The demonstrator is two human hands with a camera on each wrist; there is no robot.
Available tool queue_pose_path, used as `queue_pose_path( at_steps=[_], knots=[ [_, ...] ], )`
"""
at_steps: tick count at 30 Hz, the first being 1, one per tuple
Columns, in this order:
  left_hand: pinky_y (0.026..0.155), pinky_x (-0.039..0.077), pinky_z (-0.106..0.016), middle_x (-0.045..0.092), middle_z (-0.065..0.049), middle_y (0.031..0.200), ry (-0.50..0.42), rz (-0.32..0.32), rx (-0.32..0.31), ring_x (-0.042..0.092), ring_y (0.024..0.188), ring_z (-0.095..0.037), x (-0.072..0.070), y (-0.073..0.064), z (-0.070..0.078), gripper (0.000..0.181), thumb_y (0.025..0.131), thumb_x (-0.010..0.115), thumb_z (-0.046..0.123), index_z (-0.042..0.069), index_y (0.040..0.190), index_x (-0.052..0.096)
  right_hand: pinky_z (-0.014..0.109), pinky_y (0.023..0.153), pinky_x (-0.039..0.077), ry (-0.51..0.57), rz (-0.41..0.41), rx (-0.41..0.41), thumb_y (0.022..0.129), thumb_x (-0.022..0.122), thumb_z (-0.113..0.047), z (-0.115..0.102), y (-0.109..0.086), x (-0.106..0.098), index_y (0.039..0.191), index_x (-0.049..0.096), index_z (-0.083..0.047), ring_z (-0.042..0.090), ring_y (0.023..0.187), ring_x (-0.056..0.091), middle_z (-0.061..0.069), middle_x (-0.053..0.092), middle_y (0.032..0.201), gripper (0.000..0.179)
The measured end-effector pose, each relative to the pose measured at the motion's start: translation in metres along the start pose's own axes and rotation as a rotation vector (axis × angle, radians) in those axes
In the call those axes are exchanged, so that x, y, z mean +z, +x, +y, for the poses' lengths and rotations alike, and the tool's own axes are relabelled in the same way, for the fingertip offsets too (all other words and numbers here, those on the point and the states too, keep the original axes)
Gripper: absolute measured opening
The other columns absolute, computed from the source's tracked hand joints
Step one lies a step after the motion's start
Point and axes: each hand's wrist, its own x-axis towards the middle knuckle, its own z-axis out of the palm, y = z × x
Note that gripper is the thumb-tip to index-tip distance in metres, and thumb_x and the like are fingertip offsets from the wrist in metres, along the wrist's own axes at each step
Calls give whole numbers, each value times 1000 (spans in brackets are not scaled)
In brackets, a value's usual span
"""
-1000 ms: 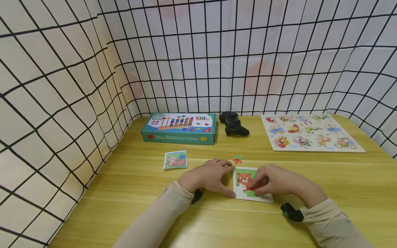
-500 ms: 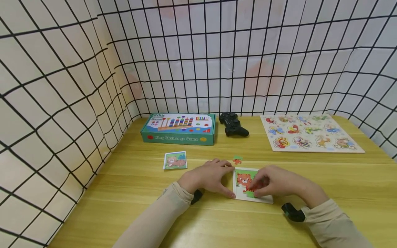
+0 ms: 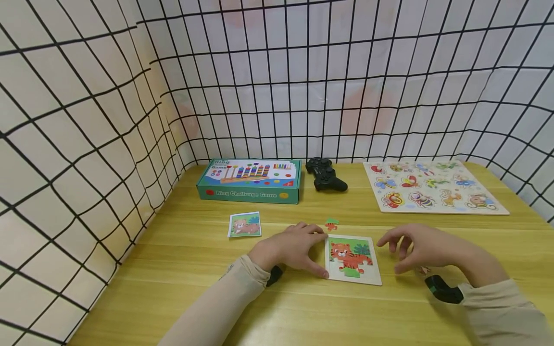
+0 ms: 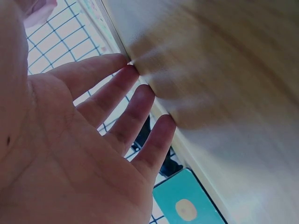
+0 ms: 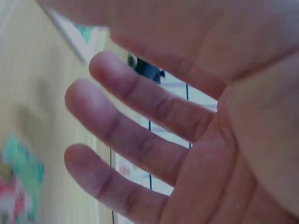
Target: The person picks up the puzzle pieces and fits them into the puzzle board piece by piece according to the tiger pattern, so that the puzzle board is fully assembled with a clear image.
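Observation:
The tiger jigsaw puzzle board, with its pale frame, lies on the wooden table, partly filled with pieces. My left hand rests at its left side, thumb at the near corner and index finger at the far one. In the left wrist view the fingers of this hand look nearly straight. Right of the board hovers my right hand, its fingers loosely bent and nothing between them. One loose puzzle piece lies just beyond the board. Another puzzle piece, blurred, lies below the right hand.
A small tiger picture card lies to the left. Along the back stand a green ring game box, a black game controller and a wooden insect puzzle. Grid-patterned cloth walls in the table.
My right hand has let go of a puzzle piece in the board and moved off to the right, uncovering the tiger's body and a blue-green bush. My left hand has stayed put.

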Motion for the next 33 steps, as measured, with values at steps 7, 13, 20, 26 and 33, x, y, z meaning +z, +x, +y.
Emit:
queue_pose_path(
  at_steps=[7,13,20,26,33],
  knots=[
    [115,29,-39,40,3,153,-4,1,-2,36,136,-20,1,0,-1,94,81,68,72,21,155,42,27,64,51,-42,2,41,75,89,-16,29,-20,-17,110,71,-5,10,75,58,5,63,101,41],
    [115,29,-39,40,3,153,-2,-2,-8,36,136,-19,0,-2,-1,94,81,68,72,21,156,42,26,63,50,8,-18,40,76,88,-12,45,-24,-21,107,72,-2,11,70,57,7,60,94,36],
    [114,30,-39,40,4,153,-1,0,-5,36,135,-19,1,-1,-1,95,81,68,73,21,155,42,27,63,48,-31,2,84,77,89,-18,47,-23,-18,99,70,-8,11,71,54,4,58,88,31],
    [115,29,-39,40,4,153,2,0,-8,36,136,-19,1,0,0,95,80,69,73,21,155,42,28,65,45,-106,12,127,74,89,-17,45,-17,-21,92,66,-11,14,74,53,2,57,83,30],
    [115,29,-38,40,4,153,-3,-3,-12,36,136,-19,0,0,1,94,81,69,71,20,155,43,27,61,46,-89,-15,140,80,82,-9,36,-9,-26,91,62,-9,15,71,55,0,59,79,23]
  ],
)
